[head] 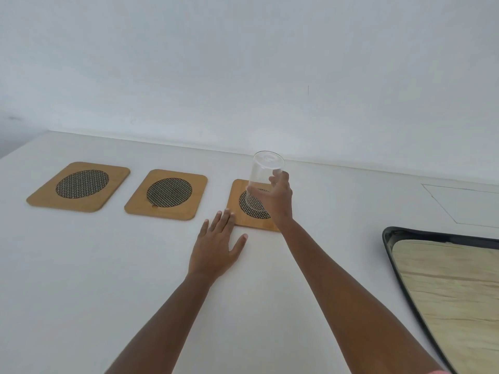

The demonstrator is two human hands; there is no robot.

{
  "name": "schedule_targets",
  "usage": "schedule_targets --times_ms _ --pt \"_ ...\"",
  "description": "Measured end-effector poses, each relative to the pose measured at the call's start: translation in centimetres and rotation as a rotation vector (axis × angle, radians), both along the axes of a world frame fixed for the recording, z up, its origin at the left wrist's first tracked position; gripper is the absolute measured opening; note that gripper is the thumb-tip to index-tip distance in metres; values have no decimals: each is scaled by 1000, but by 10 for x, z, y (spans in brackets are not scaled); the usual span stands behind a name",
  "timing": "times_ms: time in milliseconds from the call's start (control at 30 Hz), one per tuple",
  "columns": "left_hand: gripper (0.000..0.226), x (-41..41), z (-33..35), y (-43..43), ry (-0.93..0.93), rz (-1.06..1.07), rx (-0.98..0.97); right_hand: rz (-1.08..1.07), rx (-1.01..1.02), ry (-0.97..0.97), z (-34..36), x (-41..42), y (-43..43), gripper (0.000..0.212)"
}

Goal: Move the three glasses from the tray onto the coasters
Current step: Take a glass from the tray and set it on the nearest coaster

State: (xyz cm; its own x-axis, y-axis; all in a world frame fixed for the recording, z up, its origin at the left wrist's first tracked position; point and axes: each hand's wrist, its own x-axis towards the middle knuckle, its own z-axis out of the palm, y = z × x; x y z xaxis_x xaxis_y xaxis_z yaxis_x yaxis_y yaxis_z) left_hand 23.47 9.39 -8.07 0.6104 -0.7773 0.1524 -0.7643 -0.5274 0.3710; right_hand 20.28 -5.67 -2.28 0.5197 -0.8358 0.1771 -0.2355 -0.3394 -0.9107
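Three wooden coasters with dark mesh centres lie in a row on the white table: the left coaster (78, 187), the middle coaster (166, 194) and the right coaster (240, 214). My right hand (278, 197) grips a clear glass (263, 174) from its right side, and the glass stands upright on the mesh of the right coaster. My left hand (216, 244) lies flat on the table, fingers spread, with its fingertips touching the right coaster's left edge. At the right edge sits the tray (388, 238), dark-rimmed with a wood-pattern base; no other glasses are in view.
A white wall rises right behind the table's back edge. A faint rectangular outline (464, 203) marks the tabletop at the far right. The table's left corner shows at the far left.
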Motion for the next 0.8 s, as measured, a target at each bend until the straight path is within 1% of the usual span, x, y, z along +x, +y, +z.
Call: schedule_targets --times_ms 267,633,700,800 --pt "61 1 -3 1 4 4 -25 1 19 3 -4 1 2 75" --pt "61 0 -3 1 12 6 -34 11 7 7 -7 0 3 74" --pt "61 0 -2 1 16 7 -36 17 17 17 -8 0 3 77" --pt "60 0 -2 2 23 5 -44 21 46 32 -12 -5 5 94"
